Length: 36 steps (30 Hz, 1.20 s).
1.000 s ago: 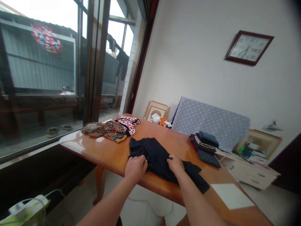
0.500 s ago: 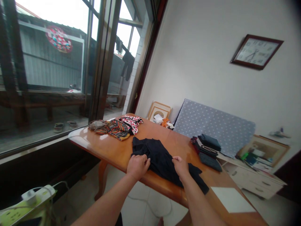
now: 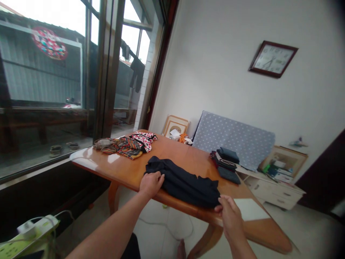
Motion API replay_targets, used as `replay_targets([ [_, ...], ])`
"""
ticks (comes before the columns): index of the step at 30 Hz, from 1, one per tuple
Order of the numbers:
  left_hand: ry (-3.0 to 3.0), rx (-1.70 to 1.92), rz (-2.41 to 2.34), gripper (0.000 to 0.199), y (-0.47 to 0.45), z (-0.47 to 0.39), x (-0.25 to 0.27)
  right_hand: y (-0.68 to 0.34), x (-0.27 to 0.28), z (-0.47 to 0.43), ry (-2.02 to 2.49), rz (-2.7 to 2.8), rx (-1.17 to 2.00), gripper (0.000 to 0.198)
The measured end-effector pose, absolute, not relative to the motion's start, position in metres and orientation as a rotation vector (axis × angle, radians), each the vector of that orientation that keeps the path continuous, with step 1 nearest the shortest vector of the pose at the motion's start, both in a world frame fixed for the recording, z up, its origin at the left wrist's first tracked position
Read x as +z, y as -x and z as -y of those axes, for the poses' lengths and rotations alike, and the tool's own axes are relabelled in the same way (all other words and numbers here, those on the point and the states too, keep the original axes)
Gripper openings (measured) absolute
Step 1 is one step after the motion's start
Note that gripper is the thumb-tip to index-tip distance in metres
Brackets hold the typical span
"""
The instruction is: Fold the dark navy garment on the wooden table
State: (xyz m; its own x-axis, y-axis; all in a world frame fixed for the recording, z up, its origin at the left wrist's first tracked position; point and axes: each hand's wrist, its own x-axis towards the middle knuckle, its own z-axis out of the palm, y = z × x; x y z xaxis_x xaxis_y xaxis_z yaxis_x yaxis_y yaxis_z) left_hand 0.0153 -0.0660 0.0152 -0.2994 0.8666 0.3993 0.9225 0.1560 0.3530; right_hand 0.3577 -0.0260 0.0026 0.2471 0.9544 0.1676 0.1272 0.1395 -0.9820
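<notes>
Wooden table [image 3: 188, 163] runs from the big window toward the white wall with its one framed clock [image 3: 272, 58]. A second ago I had both hands bunched close together on the middle of the dark garment [image 3: 183, 181]; now they are spread far apart. My left hand [image 3: 151, 182] rests flat on the garment's left end, fingers loosely curled over the cloth. My right hand [image 3: 229, 216] has slid out to the garment's right corner at the near table edge, fingertips touching the cloth there; whether they pinch it I cannot tell. The garment itself looks different too: before it was a rumpled heap with a tail trailing right, now it lies as a longer, flatter band along the near edge of the table.

Counting what I see: one dark garment under my hands; one heap of patterned clothes [image 3: 126, 145] at the far left end of the table, striped and red-spotted pieces mixed, too tangled to count singly; one stack of folded dark clothes [image 3: 225, 160] at the far right side, with one more folded dark piece [image 3: 228, 175] lying just beside it; one white sheet [image 3: 250, 209] on the table close to my right hand. Behind the table stand one dotted grey board [image 3: 234, 136] and two framed pictures [image 3: 176, 126].
</notes>
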Motion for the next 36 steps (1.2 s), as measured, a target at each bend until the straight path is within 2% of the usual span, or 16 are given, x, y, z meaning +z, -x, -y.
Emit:
replay_targets([
  [4,1.786,-0.818,2.398,0.04,-0.02,0.068,0.023,-0.356,-0.018,0.048,1.329,1.357,0.872,0.044],
  [8,1.725,-0.917,2.336,0.029,-0.036,0.079,0.028,-0.339,-0.023,0.049,1.346,1.542,0.669,0.044],
  [13,1.833,-1.158,2.31,0.03,-0.062,0.092,0.013,-0.318,-0.013,0.05,1.324,1.86,0.499,0.023],
  [16,1.946,-1.537,2.276,0.041,-0.074,0.092,0.002,-0.304,0.003,0.06,1.179,1.81,0.352,0.026],
  [18,1.961,-1.914,2.322,0.051,-0.08,0.091,0.0,-0.294,0.015,0.071,1.013,1.814,0.305,0.026],
  [22,1.744,-2.89,2.512,0.07,-0.088,0.099,0.009,-0.277,0.029,0.102,0.706,1.998,0.417,0.023],
  [24,1.581,-3.309,2.422,0.066,-0.09,0.105,0.012,-0.272,0.026,0.117,0.637,2.091,0.529,0.027],
  [27,1.126,-3.488,2.408,0.037,-0.089,0.109,0.003,-0.27,0.013,0.132,0.649,2.204,0.653,0.028],
  [29,0.907,-3.525,2.431,0.026,-0.087,0.11,-0.01,-0.273,0.002,0.135,0.708,2.273,0.693,0.025],
  [34,0.558,-3.658,2.41,0.026,-0.081,0.115,-0.035,-0.283,-0.016,0.13,0.95,2.33,0.798,0.013],
  [36,0.511,-3.73,2.375,0.029,-0.08,0.119,-0.038,-0.286,-0.017,0.123,1.032,2.238,0.884,0.02],
])
